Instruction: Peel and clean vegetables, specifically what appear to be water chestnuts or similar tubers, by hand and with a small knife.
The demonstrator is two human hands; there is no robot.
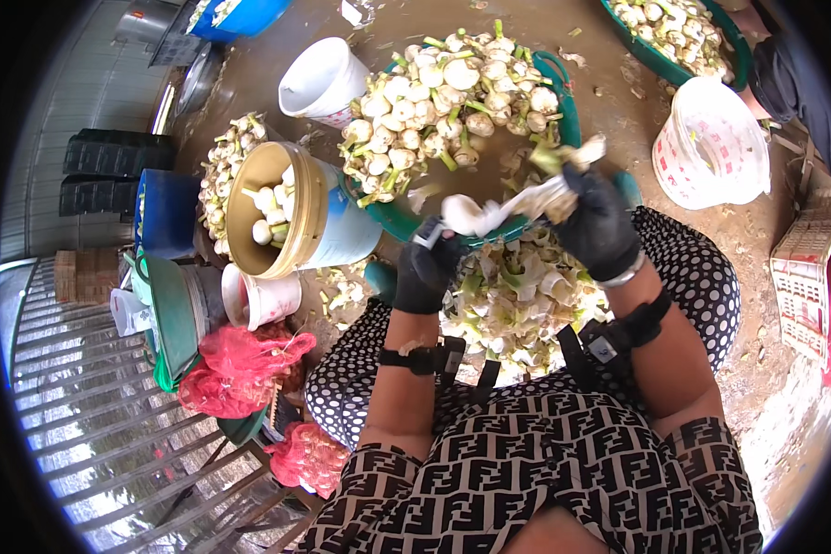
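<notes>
My left hand (pixel 426 266), in a black glove with bare fingertips, holds a whitish garlic bulb (pixel 461 215) over the near rim of a green tub (pixel 568 104). A small pale strip shows at its fingers; I cannot tell what it is. From the bulb, loose outer skin (pixel 537 201) stretches to my right hand (pixel 599 225), also black-gloved, which pinches it. Garlic bulbs with cut green stems (pixel 422 104) heap up in the tub's far and left parts, around a brown hollow. Beneath my hands, between the knees, lies a pile of stripped garlic skins (pixel 526 291).
Left of the tub stands a large bucket (pixel 277 208) holding cleaned bulbs, with a white bucket (pixel 322 79) behind it. Red mesh bags (pixel 239 370) lie at left. A white bucket (pixel 710 145), a plastic crate (pixel 807 277) and another person's dark-clothed leg (pixel 803 104) are at right.
</notes>
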